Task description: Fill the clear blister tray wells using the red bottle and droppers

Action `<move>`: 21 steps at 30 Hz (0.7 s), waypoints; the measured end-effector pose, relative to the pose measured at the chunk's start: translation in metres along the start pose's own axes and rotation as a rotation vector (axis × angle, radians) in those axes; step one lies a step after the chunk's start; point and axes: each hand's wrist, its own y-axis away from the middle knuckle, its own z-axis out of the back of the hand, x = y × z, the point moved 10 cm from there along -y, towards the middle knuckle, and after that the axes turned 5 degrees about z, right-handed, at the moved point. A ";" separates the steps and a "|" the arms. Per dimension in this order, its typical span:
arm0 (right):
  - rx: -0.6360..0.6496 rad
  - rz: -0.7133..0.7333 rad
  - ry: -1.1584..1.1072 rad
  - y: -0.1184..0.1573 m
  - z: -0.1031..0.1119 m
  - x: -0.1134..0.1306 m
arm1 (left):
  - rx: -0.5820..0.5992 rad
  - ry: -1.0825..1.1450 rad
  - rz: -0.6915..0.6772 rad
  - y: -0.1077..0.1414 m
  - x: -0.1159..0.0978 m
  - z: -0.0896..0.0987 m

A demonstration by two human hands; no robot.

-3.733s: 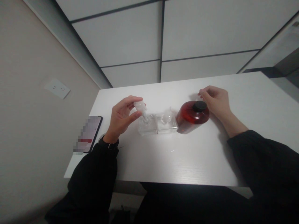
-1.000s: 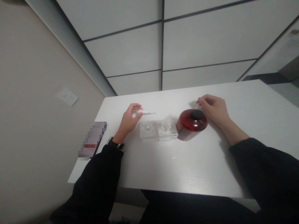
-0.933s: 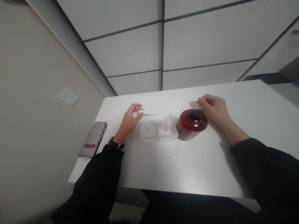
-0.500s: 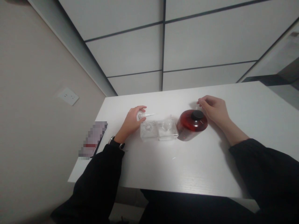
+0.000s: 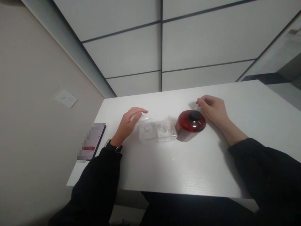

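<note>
My left hand (image 5: 129, 123) is open, fingers stretched and thumb apart, just left of two clear square bottles (image 5: 147, 133) that stand side by side. A thin, clear, pointed piece (image 5: 149, 118) lies behind them near my fingertips; its wide end is hard to make out. My right hand (image 5: 213, 108) is closed in a pinch behind a large red-brown bottle (image 5: 188, 124) with a black cap (image 5: 195, 115). Something small and clear seems to show under those fingertips, but the bottle partly hides it.
The white table (image 5: 152, 169) carries a tiny clear sliver (image 5: 173, 159) near its middle. At the left edge lies a phone-like flat object (image 5: 94, 141), its face blurred out. Behind the table rise white panels (image 5: 131, 56) with dark strips; a wall socket (image 5: 67, 98) is at left.
My left hand has let go of the clear pointed piece and drawn back a little left, fingers straighter. My right hand stays pinched behind the bottle. The view has shifted slightly.
</note>
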 end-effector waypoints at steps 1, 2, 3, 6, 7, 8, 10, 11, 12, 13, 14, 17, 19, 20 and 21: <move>-0.005 0.002 -0.006 0.000 0.000 0.000 | 0.045 0.019 -0.013 0.002 -0.008 -0.003; -0.008 0.002 -0.008 -0.001 0.000 0.000 | 0.095 0.024 -0.029 0.004 -0.016 -0.006; -0.007 0.001 -0.009 -0.001 -0.001 0.000 | 0.146 0.010 -0.049 0.006 -0.025 -0.010; 0.006 -0.006 -0.002 -0.001 -0.002 -0.001 | 0.263 -0.160 -0.096 0.014 -0.047 -0.025; 0.006 -0.006 0.001 -0.002 -0.001 -0.001 | 0.287 -0.245 -0.106 0.016 -0.052 -0.031; 0.005 -0.004 0.002 -0.002 0.000 0.000 | 0.307 -0.332 -0.115 0.017 -0.057 -0.036; -0.002 0.000 0.007 -0.002 0.002 0.000 | 0.340 -0.477 -0.131 0.019 -0.065 -0.047; -0.005 0.000 0.011 -0.002 0.003 0.000 | 0.350 -0.530 -0.138 0.019 -0.068 -0.051; -0.007 -0.002 0.016 -0.002 0.003 -0.001 | 0.355 -0.570 -0.142 0.018 -0.070 -0.053; -0.006 -0.006 0.019 -0.002 0.004 -0.001 | 0.356 -0.597 -0.143 0.018 -0.072 -0.055; -0.004 -0.009 0.021 -0.002 0.004 -0.002 | 0.357 -0.610 -0.142 0.017 -0.072 -0.055; -0.004 -0.008 0.031 -0.002 0.003 -0.004 | 0.362 -0.597 -0.132 0.016 -0.072 -0.054; -0.011 -0.005 0.033 -0.002 0.003 -0.005 | 0.362 -0.580 -0.127 0.016 -0.071 -0.053; -0.014 -0.006 0.029 -0.002 0.003 -0.006 | 0.361 -0.575 -0.127 0.017 -0.070 -0.052; -0.017 -0.007 0.023 -0.002 0.003 -0.006 | 0.361 -0.572 -0.128 0.017 -0.070 -0.052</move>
